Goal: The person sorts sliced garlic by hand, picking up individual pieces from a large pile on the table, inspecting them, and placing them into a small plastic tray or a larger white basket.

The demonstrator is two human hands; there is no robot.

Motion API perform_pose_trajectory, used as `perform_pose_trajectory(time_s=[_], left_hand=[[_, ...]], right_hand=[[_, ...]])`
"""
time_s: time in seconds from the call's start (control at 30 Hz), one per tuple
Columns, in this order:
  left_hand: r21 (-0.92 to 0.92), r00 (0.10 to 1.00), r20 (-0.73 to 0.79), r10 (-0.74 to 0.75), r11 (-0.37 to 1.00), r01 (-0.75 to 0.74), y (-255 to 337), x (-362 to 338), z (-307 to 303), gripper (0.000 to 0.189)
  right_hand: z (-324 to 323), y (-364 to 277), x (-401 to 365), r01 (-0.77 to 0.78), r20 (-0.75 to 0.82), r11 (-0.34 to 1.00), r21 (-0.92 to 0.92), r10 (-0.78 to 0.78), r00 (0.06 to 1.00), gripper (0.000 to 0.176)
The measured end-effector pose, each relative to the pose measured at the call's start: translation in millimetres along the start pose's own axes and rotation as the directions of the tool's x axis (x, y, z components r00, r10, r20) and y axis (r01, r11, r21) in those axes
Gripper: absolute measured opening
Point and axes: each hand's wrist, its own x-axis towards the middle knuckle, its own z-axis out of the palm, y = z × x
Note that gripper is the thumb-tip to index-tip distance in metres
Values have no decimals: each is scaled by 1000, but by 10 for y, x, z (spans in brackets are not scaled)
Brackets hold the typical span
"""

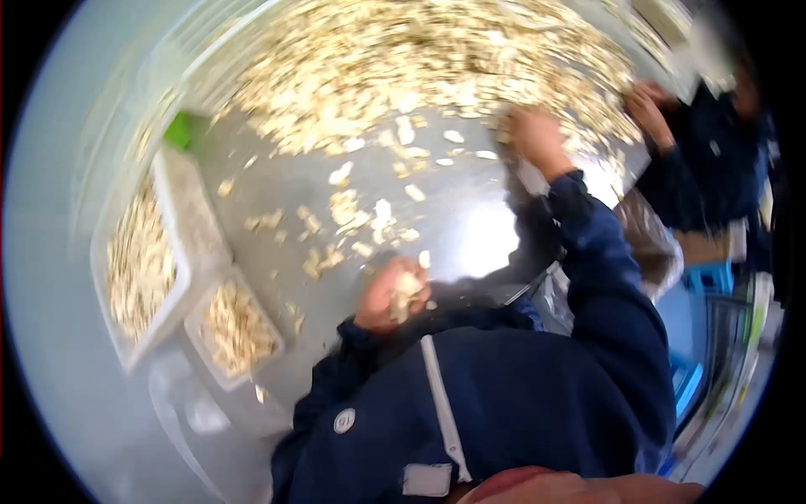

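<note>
I've got the left hand (382,294) curled tight around a small clump of pale slices (406,290), some poking out past the fingers. Right hand (537,139) is at the near edge of the big heap (403,67) on the far side; fingers bent, too blurred for me to tell if it has hold of anything. Main risk, my judgement: the clump slips out of the left fist, since stiff flat pieces stack badly and the grip looks full. Second: a navy sleeve (600,252) drags across the loose slices (344,206) on the bare metal tabletop (453,202) and mixes them into the heap. Third: a knock with the co-worker's hand (648,113), just right of the right hand. The small tub (254,367) at near left looks well filled, so a bump could spill it; it sits against the larger white bin (195,206), also full of slices. Materials: slices thin, cream to tan, irregular ovals and strips, dry-looking. Tabletop smooth, grey, with hard glare that washes out detail. Both containers rectangular, translucent-white plastic. Clear bag (653,244) at right, thin and crumpled, could snag the right sleeve.
</note>
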Motion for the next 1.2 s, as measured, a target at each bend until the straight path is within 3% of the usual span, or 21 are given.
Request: perform_pose_trajectory(time_s=[0.07, 0.1, 0.13, 0.2, 0.23, 0.27, 0.33, 0.37, 0.4, 0.43, 0.53, 0.57, 0.67, 0.73, 0.8, 0.83, 0.9, 0.93, 0.97, 1.07, 1.2], left_hand=[[73, 999, 49, 5, 997, -8, -26, 26, -107, 32], [206, 996, 62, 58, 976, -69, 8, 12, -70, 32], [336, 994, 67, 89, 936, -106, 29, 3, -34, 32], [538, 938, 183, 295, 768, -347, -28, -1, -55, 34], [282, 977, 55, 204, 936, -212, -38, -4, -82, 35], [-26, 997, -5, 75, 997, -75, -52, 7, -96, 35], [-89, 999, -16, 51, 995, -52, -43, -11, -78, 37], [-94, 999, -27, 43, 994, -45, -37, -23, -72, 37], [-99, 999, -39, 31, 994, -34, -46, -28, -73, 37], [-45, 996, 14, 90, 995, -89, -77, 8, -104, 38], [-63, 997, 5, 83, 995, -83, -99, -12, -112, 38], [-19, 990, 51, 130, 991, -129, -97, -8, -118, 39], [-55, 996, -46, 77, 995, -79, -65, -27, -52, 38], [-29, 996, -21, 85, 996, -85, -56, -32, -71, 35], [459, 919, 175, 353, 797, -393, 25, -146, 23, 31], [484, 930, 200, 308, 794, -367, 43, -149, -9, 24], [166, 973, 174, 150, 970, -179, -36, -29, -205, 16], [135, 997, -70, 43, 990, -33, -42, -20, -68, 31], [21, 999, -8, 31, 999, -31, -16, -45, -90, 32], [-67, 1000, 5, 7, 998, -7, -20, -3, -66, 33], [-97, 999, -29, -19, 995, 16, 19, -1, -20, 32]], right_hand=[[104, 100, 6, 247, -330, 962, 118, -196, 923, 22], [104, 55, 88, 157, -191, 955, 251, -110, 975, 27], [-215, -233, 81, 138, -17, 956, 259, -138, 990, 30], [-428, -696, 65, 154, 134, 863, 481, -246, 960, 27], [-437, -1039, 96, 229, 199, 810, 541, -387, 900, 26], [-493, -1383, 19, 278, 252, 757, 591, -501, 828, 25], [-839, -2178, -289, 243, 332, 639, 730, -642, 691, 24], [-956, -2537, -428, 313, 244, 527, 790, -739, 628, 28], [-941, -2787, -527, 99, 291, 405, 909, -785, 546, 37], [-1013, -3003, -632, -63, 185, 175, 982, -865, 467, 47], [-1261, -3260, -726, 97, 10, 67, 993, -866, 499, 50], [-1212, -3200, -644, 225, -23, 107, 968, -860, 510, 50], [-791, -2635, -402, 240, 51, 298, 924, -718, 695, 47], [-558, -2020, -281, 187, 104, 416, 890, -584, 805, 46], [-443, -1364, -191, 183, 103, 600, 779, -410, 906, 46], [-296, -981, -114, 223, -3, 618, 754, -336, 942, 47], [-244, -343, -15, 150, -85, 701, 697, -127, 988, 49], [-188, -5, 57, 117, -140, 725, 679, -29, 990, 51], [-121, 304, 131, 114, -216, 780, 615, 28, 976, 53], [-66, 903, 316, 48, -339, 896, 441, 116, 934, 64], [356, 1158, 723, -2, -283, 881, 474, 155, 947, 72]])
